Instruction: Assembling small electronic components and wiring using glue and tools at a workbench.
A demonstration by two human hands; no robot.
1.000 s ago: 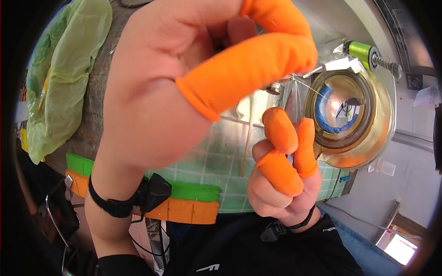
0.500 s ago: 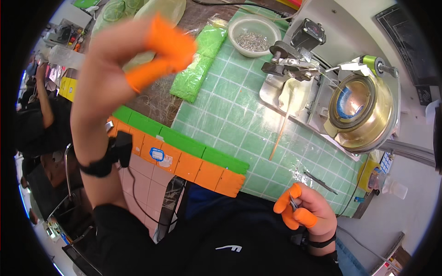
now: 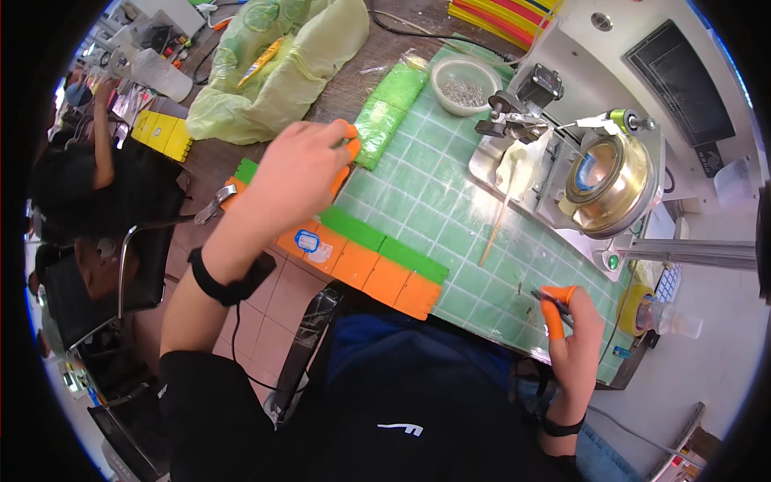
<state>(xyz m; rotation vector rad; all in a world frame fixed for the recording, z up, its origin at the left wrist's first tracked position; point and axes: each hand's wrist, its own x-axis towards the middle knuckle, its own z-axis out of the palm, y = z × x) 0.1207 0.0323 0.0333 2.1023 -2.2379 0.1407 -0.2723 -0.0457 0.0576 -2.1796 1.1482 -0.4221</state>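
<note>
Orange finger cots cover the fingertips of both hands. My left hand (image 3: 301, 169) is over the near left edge of the green gridded mat (image 3: 405, 189), beside a plastic-wrapped green pack (image 3: 389, 108). Its fingers are curled together, and whatever they hold, if anything, is hidden. At the right front of the mat, my right hand (image 3: 574, 321) grips a dark slender tool, apparently tweezers (image 3: 552, 299), between thumb and fingers. Beyond it stands a small machine with a round brass-coloured bowl (image 3: 614, 193) and a clamp-like metal head (image 3: 514, 120).
A bowl of small metal pieces (image 3: 462, 84) stands at the back of the mat. An orange and green strip (image 3: 385, 273) lines the near edge. A thin brown stick (image 3: 494, 233) points toward me. Left are a pale green bag (image 3: 273, 72) and another person's arm (image 3: 103, 136).
My left hand has come down from its raised position toward the mat edge. My right hand has moved forward and taken hold of the dark tool that lay on the mat. The view has shifted slightly.
</note>
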